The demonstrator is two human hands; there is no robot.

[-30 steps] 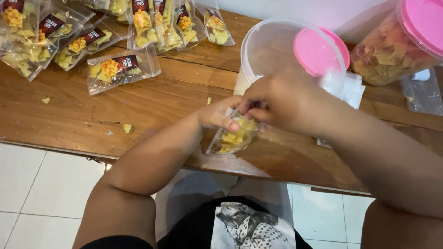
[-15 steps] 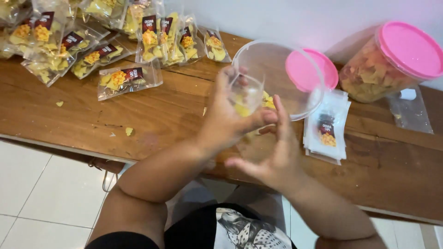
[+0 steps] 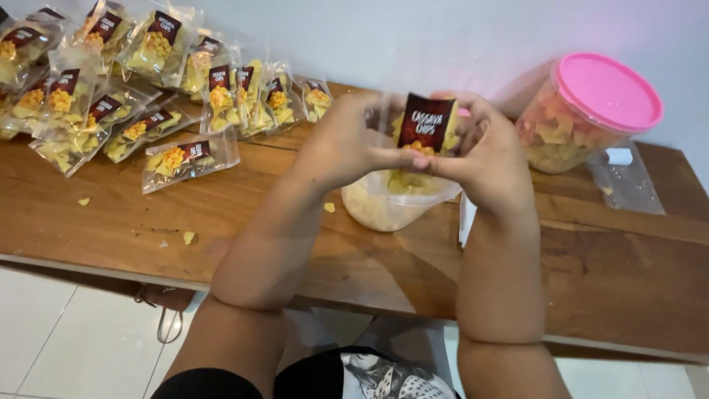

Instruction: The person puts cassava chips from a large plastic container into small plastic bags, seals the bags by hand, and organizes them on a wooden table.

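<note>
Above the middle of the wooden table (image 3: 221, 222), I've got both hands up together. My left hand (image 3: 347, 144) and my right hand (image 3: 491, 159) are pinching the same small clear chip packet (image 3: 422, 137), one on each side, fingers closed on its edges. The packet has a dark label on its front and yellow chips showing below it, and it's held upright, lifted clear of the wood.

Right underneath, partly hidden by my hands and the packet, sits an open clear tub (image 3: 384, 203) with pale chips inside. My forearms cover a good strip of the table in front of it.

Off to the right stands a closed jar with a pink lid (image 3: 609, 92), full of chips, and just beside it lies an empty clear bag (image 3: 628, 185). Far left, a heap of filled packets (image 3: 111, 89) spreads along the back edge, one of them lying apart and nearer to me (image 3: 188, 157). A few crumbs (image 3: 189, 237) dot the wood between that heap and my left arm.
</note>
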